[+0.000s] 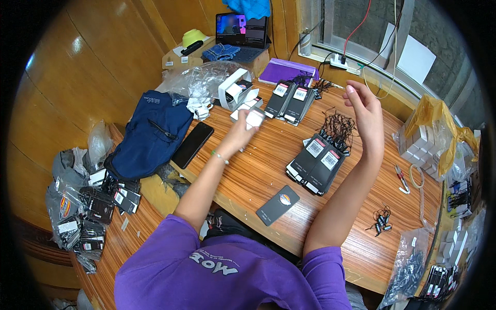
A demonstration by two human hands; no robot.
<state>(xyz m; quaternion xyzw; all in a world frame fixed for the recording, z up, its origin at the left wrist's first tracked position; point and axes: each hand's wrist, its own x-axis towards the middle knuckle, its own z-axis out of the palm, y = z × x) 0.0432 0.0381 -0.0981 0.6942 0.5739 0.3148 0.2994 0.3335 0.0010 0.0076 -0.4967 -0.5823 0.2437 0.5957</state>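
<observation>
My left hand (239, 135) is closed around a small, slightly blurred block with a white face (254, 119), next to an open white box (231, 89). My right hand (365, 106) is raised above the far right of the table, fingers loosely bent and apart, and no object shows in it. Below it lies a double stack of black hang tags (316, 163) with barcode labels and a tangle of black strings (338, 129). Two more piles of black tags (292, 101) lie farther back. A single black tag (278, 205) rests near the table's front edge.
A black phone (192, 145) and navy bag (150, 134) lie at left, by bagged tags (85, 217). A laptop (242, 30) and purple folder (289, 71) are at the back. At right are small white boxes (421, 144), cutters (401, 179) and loose strings (381, 221).
</observation>
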